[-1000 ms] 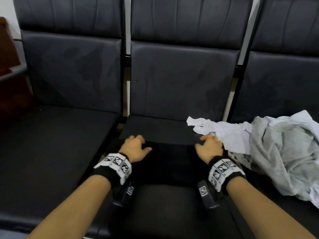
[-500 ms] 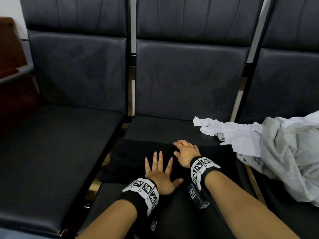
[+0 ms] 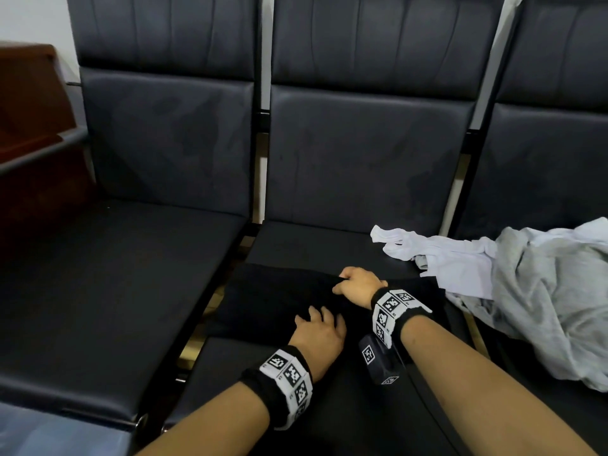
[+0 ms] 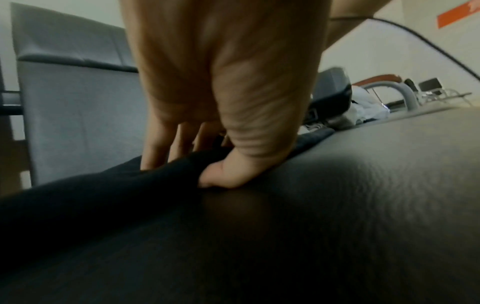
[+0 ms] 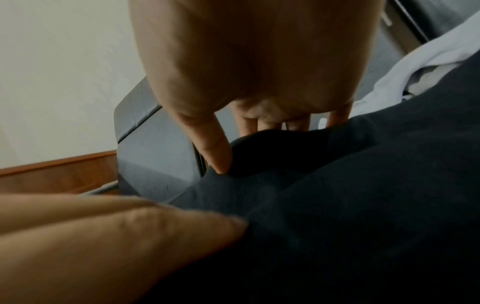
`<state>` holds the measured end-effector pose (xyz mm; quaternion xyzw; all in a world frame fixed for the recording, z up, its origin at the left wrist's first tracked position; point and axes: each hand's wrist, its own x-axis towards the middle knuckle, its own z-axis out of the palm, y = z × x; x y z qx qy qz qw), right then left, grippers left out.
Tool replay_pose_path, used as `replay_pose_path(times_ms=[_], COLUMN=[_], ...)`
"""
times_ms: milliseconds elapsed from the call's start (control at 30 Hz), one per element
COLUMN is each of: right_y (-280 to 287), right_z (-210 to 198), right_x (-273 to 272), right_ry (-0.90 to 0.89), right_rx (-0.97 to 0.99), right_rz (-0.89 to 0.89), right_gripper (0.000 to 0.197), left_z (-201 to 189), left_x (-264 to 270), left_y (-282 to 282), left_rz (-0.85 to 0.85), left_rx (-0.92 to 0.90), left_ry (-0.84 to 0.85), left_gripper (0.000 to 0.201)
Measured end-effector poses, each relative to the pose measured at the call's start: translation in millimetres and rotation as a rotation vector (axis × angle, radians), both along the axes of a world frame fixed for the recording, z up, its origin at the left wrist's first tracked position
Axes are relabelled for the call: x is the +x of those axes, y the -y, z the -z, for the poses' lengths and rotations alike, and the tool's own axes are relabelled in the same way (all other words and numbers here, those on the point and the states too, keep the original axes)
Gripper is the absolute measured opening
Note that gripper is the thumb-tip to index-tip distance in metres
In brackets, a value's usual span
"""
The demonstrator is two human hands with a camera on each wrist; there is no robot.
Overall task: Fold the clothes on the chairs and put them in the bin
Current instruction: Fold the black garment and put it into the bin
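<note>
A black garment (image 3: 273,297) is being kept flat on the seat of the middle chair (image 3: 355,149), toward the seat's front half, with its left edge reaching the gap beside the left chair (image 3: 164,136).

The right hand (image 3: 357,286) is being held at the far edge of the black garment, right of the garment's centre. Its fingers are curled and the cloth is being pinched between thumb and fingers; in the right wrist view a raised bulge of the dark fabric (image 5: 285,148) is seen gathered under the fingers (image 5: 215,152).

The left hand (image 3: 317,334) is being rested on the black garment nearer its front edge, just in front of the right hand. In the left wrist view the left hand (image 4: 221,102) is seen with its fingers bent down onto the cloth (image 4: 130,205) and the thumb tucked at the cloth's edge against the seat; a fold appears to be caught there.

A white garment (image 3: 441,255) is lying crumpled just right of the black garment, across the gap to the right chair (image 3: 543,159). A grey garment (image 3: 552,301) is heaped against the white one, further right of the black garment, on the right chair's seat.

A brown wooden piece of furniture (image 3: 29,103) is standing far left of the black garment, beyond the left chair.
</note>
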<state>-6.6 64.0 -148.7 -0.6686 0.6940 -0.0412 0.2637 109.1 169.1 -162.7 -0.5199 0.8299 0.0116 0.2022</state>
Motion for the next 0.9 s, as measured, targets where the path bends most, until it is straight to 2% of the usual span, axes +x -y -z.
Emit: replay_pose_path(times_ms=[67,133,200,233,300,333,400,467,567,667,800,900], right_y=[-5.9,-8.5,-9.3,-9.3,-14.6,-20.2,-31.7,-41.6,-57.9,-75.9,-93.4,-100.6], right_z=[-5.1,-10.2,-22.3,-30.6,-54.1,-68.2,-95.8,-120.2,-149.4,-174.4,-194.7,-201.8], right_x=[-1.6,-6.4,-16.2,-22.6,-34.3,-37.4,-40.3,-37.7,-36.2,-44.4,-52.0,-55.3], right_ry=[0.069,0.097,0.175,0.249,0.478,0.598,0.797,0.897,0.994,0.979,0.862,0.737], right_rx=[-0.005,-0.032,-0.094,-0.127,-0.191,-0.207,-0.227,-0.279,-0.376,-0.433,-0.445,-0.503], right_rz=[0.038,0.053,0.095,0.127,0.184,0.201,0.197,0.185,0.168,0.067,-0.094,-0.127], right_gripper=[0.015,0.017,0.018,0.019,0.020,0.024,0.024,0.012,0.025,0.041,0.045,0.041], left_z=[4.2,6.7,-6.0,-15.4,-42.5,-57.7,-85.0,-108.4,-137.3,-164.6,-190.0,-199.6], left_x=[-2.0,2.5,14.9,22.9,43.3,54.8,72.6,84.6,98.2,103.7,102.4,102.9], left_y=[0.6,6.3,3.5,4.4,11.9,13.2,15.0,16.2,15.2,4.6,-10.2,-17.3], left_rz=[-0.011,-0.056,-0.036,-0.001,-0.049,-0.066,-0.104,-0.158,-0.260,-0.301,-0.328,-0.353], left_rx=[-0.050,-0.088,-0.210,-0.264,-0.344,-0.356,-0.378,-0.370,-0.262,-0.155,-0.137,-0.090], left_ry=[0.004,-0.090,-0.163,-0.237,-0.570,-0.698,-0.998,-1.206,-1.458,-1.670,-1.738,-1.767], left_gripper=[0.048,0.040,0.025,0.031,0.057,0.061,0.061,0.056,0.050,0.030,0.015,0.011])
